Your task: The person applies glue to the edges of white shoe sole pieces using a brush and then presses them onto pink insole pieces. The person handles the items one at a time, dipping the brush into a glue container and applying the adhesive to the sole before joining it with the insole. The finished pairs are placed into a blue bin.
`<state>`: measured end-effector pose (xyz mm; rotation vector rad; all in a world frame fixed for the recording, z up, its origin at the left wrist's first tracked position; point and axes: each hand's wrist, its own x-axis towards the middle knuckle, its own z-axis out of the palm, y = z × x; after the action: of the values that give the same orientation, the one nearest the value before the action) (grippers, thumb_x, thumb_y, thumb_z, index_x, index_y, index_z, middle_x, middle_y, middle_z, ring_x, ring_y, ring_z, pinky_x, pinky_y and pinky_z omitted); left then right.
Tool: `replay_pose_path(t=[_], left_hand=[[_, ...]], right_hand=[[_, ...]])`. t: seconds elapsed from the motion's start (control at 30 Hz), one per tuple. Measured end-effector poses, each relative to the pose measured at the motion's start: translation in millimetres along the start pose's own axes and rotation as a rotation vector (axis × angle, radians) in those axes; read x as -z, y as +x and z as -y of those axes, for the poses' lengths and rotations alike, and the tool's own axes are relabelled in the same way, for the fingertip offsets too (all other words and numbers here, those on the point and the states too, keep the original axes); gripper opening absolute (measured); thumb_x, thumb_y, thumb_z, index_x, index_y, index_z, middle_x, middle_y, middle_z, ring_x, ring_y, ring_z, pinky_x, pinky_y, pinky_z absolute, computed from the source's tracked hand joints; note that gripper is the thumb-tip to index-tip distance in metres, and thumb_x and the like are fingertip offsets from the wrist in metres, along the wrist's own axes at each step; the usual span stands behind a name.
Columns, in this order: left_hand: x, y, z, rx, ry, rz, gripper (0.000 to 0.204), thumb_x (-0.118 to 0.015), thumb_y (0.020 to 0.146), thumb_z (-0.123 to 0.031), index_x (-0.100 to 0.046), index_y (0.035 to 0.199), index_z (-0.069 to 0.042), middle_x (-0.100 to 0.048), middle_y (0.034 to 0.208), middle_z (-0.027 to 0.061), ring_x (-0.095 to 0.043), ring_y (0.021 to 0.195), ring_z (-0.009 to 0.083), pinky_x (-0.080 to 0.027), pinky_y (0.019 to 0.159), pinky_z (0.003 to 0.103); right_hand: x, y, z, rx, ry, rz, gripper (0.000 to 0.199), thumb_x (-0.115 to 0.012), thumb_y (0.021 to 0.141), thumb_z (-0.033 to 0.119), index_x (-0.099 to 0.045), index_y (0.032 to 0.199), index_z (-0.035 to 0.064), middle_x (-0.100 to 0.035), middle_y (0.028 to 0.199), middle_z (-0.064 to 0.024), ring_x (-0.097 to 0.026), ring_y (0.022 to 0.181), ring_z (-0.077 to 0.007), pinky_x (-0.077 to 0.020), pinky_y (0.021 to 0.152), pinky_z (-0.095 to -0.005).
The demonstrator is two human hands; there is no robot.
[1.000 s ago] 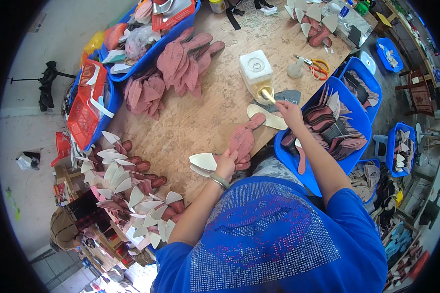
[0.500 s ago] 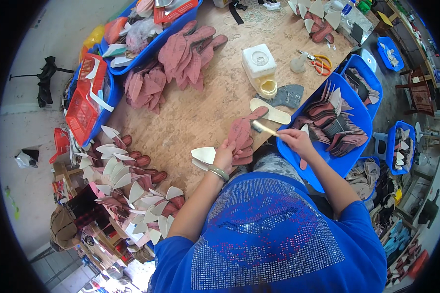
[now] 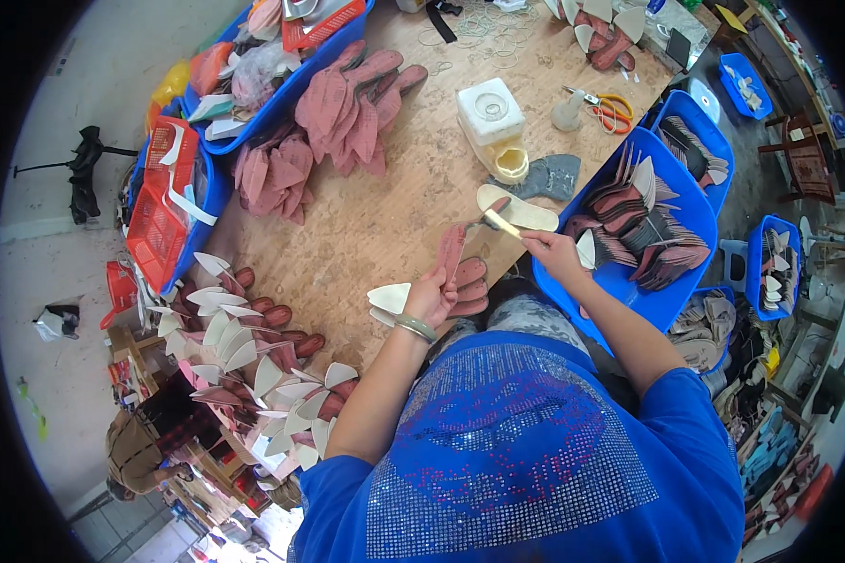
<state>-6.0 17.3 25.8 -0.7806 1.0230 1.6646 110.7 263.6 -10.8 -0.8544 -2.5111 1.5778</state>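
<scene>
Pink, flat sole-shaped insole (image 3: 453, 253) stands on edge in your left hand (image 3: 429, 298), gripped above the plywood surface (image 3: 385, 216). Your right hand (image 3: 546, 249) clasps a brush (image 3: 494, 220), bristles meeting it. Beyond lies a cream insole (image 3: 526, 208), then a squat white glue jug (image 3: 491, 117).

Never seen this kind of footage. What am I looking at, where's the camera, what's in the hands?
It is a fisheye camera worn on a person's head, looking down, so straight edges bend. No robot: two bare hands. The left hand holds a pink sole-shaped piece upright over a small stack. The right hand holds a brush to it. On the wooden table lie more pink pieces, a white container, scissors. A blue bin stands beside the right hand.
</scene>
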Motion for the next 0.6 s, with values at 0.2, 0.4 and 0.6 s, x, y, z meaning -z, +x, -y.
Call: replay_pose_path(t=[0.2,0.4,0.6], left_hand=[[8.7,3.7,-12.6,0.021,0.068,-0.009,0.015,-0.043,0.099,-0.017,-0.05,0.108,-0.007,-0.046,0.077,0.0011,-0.043,0.061,0.0084,-0.038,0.05,0.019],[6.1,0.2,-21.4,-0.429,0.914,0.034,0.034,-0.047,0.097,-0.019,-0.048,0.128,-0.006,-0.052,0.076,0.0,-0.046,0.061,0.0083,-0.043,0.054,0.022],[9.6,2.9,-10.6,-0.99,1.512,-0.13,0.037,-0.05,0.094,-0.017,-0.047,0.126,-0.001,-0.063,0.09,0.0134,-0.06,0.074,0.0219,-0.048,0.069,0.032]], right_hand=[[11.1,12.5,-15.9,-0.104,-0.015,-0.104,0.024,-0.065,0.082,0.028,-0.072,0.096,0.01,-0.067,0.076,-0.0162,-0.065,0.061,-0.0243,-0.0493,0.059,-0.0336],[12.2,39.1,-15.2,-0.012,-0.22,-0.106,0.024,-0.063,0.082,0.029,-0.072,0.093,0.01,-0.066,0.079,-0.0177,-0.065,0.068,-0.032,-0.0512,0.063,-0.0388],[6.3,49.2,14.2,0.151,-0.233,-0.049,0.024,-0.062,0.08,0.031,-0.073,0.093,0.0137,-0.066,0.077,-0.0165,-0.064,0.069,-0.0338,-0.051,0.063,-0.0417]])
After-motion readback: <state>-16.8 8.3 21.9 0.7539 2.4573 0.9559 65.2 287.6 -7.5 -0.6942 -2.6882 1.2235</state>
